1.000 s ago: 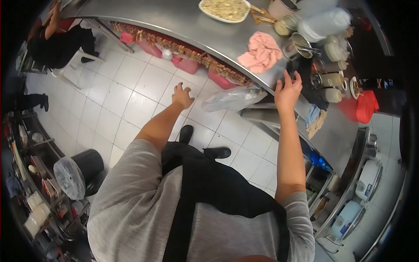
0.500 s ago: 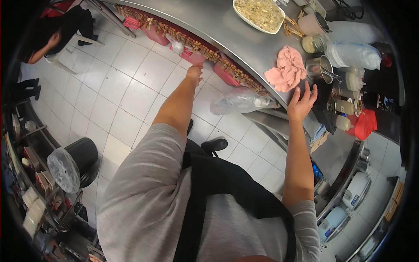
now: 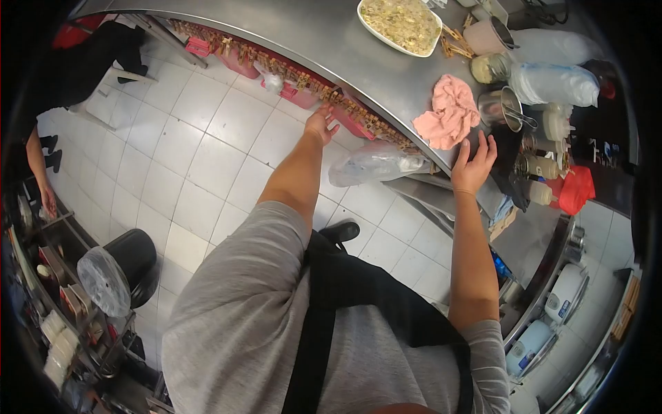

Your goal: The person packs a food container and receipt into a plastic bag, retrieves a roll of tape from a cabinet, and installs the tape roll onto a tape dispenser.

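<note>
My left hand [image 3: 321, 125] is held out over the floor beside the counter's front edge, with its fingers apart and nothing in it. It is nearest the row of wooden clothespins [image 3: 276, 67] clipped along that edge. At the counter's edge, my right hand [image 3: 473, 165] has its fingers spread and holds nothing. Just beyond its fingertips a crumpled pink cloth [image 3: 449, 112] lies on the steel counter [image 3: 331, 43]. A metal pot [image 3: 502, 110] with a whisk-like utensil stands beside the cloth. Whether my right palm rests on the counter is hidden.
A white dish of food [image 3: 401, 26] sits farther along the counter. Jars, squeeze bottles [image 3: 556, 123] and a red bag [image 3: 574, 190] crowd the right side. A plastic bag [image 3: 376, 165] hangs below. A black bin [image 3: 129, 257] and a bending person [image 3: 76, 65] are at left.
My left hand has moved right and slightly down, closer to the clothespin-lined edge. My right hand has stayed nearly still. The person at left has leaned and reached down toward the shelves.
</note>
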Demonstrator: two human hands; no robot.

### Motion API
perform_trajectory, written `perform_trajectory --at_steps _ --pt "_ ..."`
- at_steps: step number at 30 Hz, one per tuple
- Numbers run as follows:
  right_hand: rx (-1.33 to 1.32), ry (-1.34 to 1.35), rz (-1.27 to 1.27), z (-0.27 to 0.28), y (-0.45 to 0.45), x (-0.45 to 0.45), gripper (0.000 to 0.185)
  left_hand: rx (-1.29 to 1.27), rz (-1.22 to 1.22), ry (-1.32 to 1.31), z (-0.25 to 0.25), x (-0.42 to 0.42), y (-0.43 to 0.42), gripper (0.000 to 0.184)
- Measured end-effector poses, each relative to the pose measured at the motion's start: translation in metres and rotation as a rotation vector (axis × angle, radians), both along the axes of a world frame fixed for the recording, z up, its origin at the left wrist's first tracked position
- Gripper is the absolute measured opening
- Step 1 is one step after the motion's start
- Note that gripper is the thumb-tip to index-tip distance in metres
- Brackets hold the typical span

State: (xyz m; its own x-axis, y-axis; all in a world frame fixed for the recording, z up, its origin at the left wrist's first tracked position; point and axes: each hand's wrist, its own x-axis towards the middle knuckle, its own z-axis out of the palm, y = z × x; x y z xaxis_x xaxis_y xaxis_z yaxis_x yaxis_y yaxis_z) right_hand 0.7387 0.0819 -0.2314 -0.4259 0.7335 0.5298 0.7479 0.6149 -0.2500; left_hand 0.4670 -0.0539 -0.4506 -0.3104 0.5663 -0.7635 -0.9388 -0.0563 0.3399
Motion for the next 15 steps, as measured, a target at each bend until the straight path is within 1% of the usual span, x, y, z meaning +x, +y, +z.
perform_trajectory --at_steps 3,6,8,12,15 --pt "-0.010 -0.001 -0.011 0.002 -0.002 0.000 0.044 -0.016 0.056 0.034 0.008 0.003 0.000 0.027" --pt "0.008 -0.017 -0.011 0.001 -0.002 0.001 0.044 -0.082 0.061 0.111 -0.002 0.005 -0.017 0.027" --pt "0.009 -0.013 -0.022 -0.001 0.000 0.002 0.044 0.011 0.098 0.087 -0.019 0.006 -0.037 0.023" --pt "0.017 0.008 -0.040 -0.001 -0.001 0.001 0.044 0.208 0.147 0.082 0.003 -0.005 -0.037 0.015" --pt "-0.003 0.004 -0.048 0.002 -0.003 -0.002 0.043 0.225 0.221 0.147 0.011 -0.012 -0.031 0.011"
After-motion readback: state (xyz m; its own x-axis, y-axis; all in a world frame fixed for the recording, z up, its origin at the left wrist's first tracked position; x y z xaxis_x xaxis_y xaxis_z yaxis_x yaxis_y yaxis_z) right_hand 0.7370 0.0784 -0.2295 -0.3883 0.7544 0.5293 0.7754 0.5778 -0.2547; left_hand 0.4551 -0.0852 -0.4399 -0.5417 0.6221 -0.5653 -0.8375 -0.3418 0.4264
